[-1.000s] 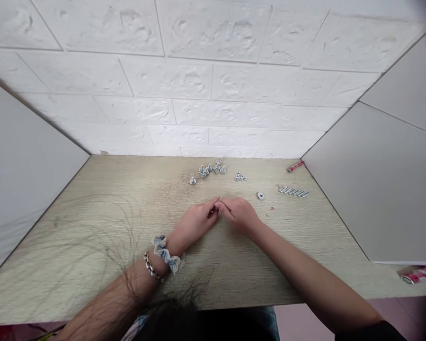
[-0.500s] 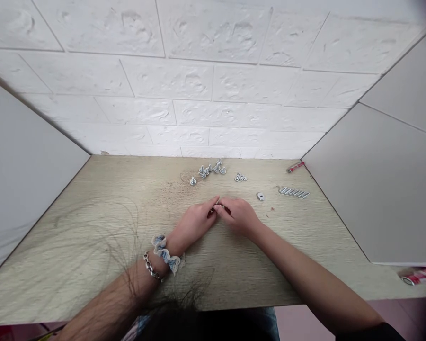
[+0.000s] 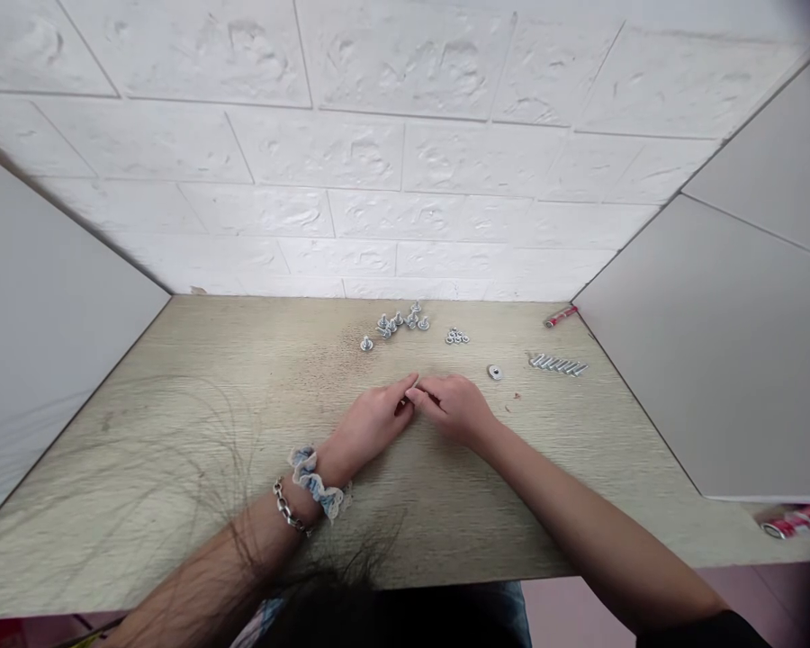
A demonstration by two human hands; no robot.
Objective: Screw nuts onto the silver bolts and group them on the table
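My left hand and my right hand rest on the wooden table, fingertips meeting in a pinch at the middle. Both are closed on a small piece of metal hardware that the fingers mostly hide. Behind them lies a cluster of assembled bolts, one single bolt to its left, and a small heap of nuts. A washer sits just right of my right hand. A row of bare bolts lies further right.
White panels wall the table at left and right, with a white brick wall behind. A red pen lies in the back right corner. A red can lies at the right edge. Loose hair hangs in front of the camera.
Almost nothing has moved. My right fingers have shifted slightly against the left fingertips while both hands stay pinched together in the same spot.
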